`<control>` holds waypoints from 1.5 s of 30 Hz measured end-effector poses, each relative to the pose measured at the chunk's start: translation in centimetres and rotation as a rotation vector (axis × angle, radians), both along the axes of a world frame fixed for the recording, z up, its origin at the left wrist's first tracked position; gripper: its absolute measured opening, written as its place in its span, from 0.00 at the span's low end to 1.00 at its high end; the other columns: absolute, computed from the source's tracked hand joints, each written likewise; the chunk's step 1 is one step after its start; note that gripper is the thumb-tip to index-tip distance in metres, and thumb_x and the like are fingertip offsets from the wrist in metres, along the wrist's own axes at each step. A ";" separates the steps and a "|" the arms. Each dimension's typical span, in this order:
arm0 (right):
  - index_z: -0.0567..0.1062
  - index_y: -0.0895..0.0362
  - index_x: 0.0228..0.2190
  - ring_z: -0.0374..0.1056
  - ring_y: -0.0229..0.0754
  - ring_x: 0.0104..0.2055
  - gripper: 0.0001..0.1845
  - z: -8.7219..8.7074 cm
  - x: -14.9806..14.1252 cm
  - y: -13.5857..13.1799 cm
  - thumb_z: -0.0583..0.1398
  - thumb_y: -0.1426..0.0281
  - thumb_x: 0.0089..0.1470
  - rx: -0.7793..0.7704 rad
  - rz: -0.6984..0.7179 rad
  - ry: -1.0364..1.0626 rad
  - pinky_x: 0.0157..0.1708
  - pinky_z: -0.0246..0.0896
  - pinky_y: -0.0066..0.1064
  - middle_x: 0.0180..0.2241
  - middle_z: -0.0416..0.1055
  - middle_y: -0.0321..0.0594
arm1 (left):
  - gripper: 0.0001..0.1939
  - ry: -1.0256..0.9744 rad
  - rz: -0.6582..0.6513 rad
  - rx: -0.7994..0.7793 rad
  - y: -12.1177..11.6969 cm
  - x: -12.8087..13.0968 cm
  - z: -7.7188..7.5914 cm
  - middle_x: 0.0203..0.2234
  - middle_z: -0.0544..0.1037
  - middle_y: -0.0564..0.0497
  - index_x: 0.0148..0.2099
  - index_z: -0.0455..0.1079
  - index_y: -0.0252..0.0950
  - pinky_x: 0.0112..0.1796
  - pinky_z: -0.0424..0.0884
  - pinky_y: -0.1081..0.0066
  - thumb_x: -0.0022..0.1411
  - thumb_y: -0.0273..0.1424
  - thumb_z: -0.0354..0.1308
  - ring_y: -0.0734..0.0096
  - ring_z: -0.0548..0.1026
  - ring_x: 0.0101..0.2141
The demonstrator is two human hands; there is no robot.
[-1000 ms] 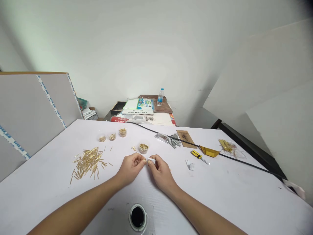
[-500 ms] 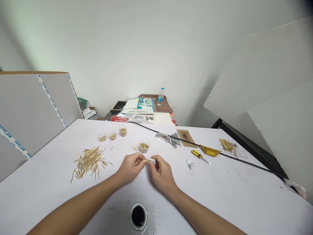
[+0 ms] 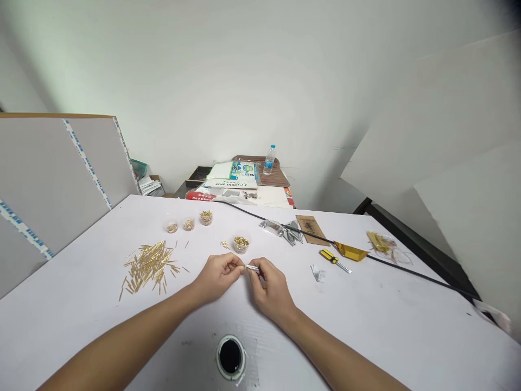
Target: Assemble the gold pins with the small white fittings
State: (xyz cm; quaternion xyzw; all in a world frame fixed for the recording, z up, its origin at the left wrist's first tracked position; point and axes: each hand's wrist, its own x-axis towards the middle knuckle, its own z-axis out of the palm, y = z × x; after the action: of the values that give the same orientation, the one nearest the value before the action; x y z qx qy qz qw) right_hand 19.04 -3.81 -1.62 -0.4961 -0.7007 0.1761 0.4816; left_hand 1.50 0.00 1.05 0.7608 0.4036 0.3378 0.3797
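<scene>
Over the middle of the white table, my left hand (image 3: 220,277) is closed in a pinch on a small gold-coloured piece, mostly hidden by the fingertips. My right hand (image 3: 272,288) pinches a slim silver metal piece (image 3: 253,267) whose kind I cannot make out. Its end meets the left fingertips. Just beyond the hands stands a clear cup (image 3: 241,250) of small brass parts, with a few loose gold-coloured pieces (image 3: 225,245) beside it. To the left lies a heap of thin brass pins (image 3: 150,263).
Three small cups (image 3: 188,225) of brass parts stand farther back left. A round pot of dark liquid (image 3: 230,357) sits between my forearms. On the right lie a yellow-black screwdriver (image 3: 334,260), a crumpled wrapper (image 3: 318,273), silver packets (image 3: 291,233) and a black cable (image 3: 391,263).
My hands stay together in the same pinch. The silver piece is turned slightly and shows more metallic now. The view has shifted a little.
</scene>
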 end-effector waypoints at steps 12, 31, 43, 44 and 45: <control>0.74 0.56 0.33 0.62 0.41 0.25 0.10 -0.2 0.4 0.4 0.56 0.63 0.60 -0.133 0.040 0.085 0.26 0.55 0.32 0.26 0.71 0.39 | 0.10 0.086 -0.021 0.080 0.1 -0.2 -0.1 0.25 0.77 0.53 0.36 0.76 0.35 0.28 0.61 0.74 0.65 0.35 0.57 0.75 0.66 0.24; 0.75 0.57 0.33 0.58 0.38 0.25 0.18 -0.3 0.5 1.2 0.62 0.54 0.54 -0.421 0.113 0.410 0.24 0.52 0.29 0.22 0.65 0.33 | 0.07 0.057 -0.023 0.394 0.9 -0.7 -1.3 0.33 0.79 0.49 0.43 0.75 0.37 0.37 0.70 0.71 0.69 0.32 0.56 0.70 0.75 0.33; 0.74 0.56 0.37 0.56 0.39 0.24 0.19 -1.0 0.9 1.7 0.61 0.53 0.56 -0.375 0.052 0.434 0.25 0.49 0.30 0.20 0.58 0.30 | 0.05 0.231 -0.134 0.429 1.2 -1.0 -0.5 0.33 0.79 0.51 0.38 0.74 0.38 0.42 0.70 0.67 0.64 0.26 0.57 0.68 0.74 0.37; 0.74 0.56 0.37 0.56 0.39 0.23 0.20 -1.1 0.9 1.8 0.60 0.52 0.56 -0.375 0.045 0.442 0.25 0.50 0.31 0.20 0.58 0.29 | 0.06 0.288 -0.201 0.463 1.4 -1.2 -0.5 0.34 0.79 0.51 0.37 0.75 0.38 0.43 0.69 0.66 0.63 0.26 0.57 0.66 0.74 0.38; 0.73 0.56 0.37 0.56 0.39 0.23 0.20 -1.2 0.9 1.9 0.60 0.52 0.56 -0.375 0.043 0.448 0.25 0.50 0.31 0.19 0.58 0.29 | 0.07 0.346 -0.263 0.509 1.4 -1.4 -0.4 0.34 0.80 0.51 0.37 0.76 0.39 0.43 0.69 0.66 0.63 0.25 0.58 0.65 0.74 0.38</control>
State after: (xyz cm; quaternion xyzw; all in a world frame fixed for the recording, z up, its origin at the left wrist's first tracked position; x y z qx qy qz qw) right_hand 19.98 -1.95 -2.81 -0.5103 -0.5426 0.4179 0.5202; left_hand 0.15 1.44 0.66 0.9229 0.2630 0.2416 0.1438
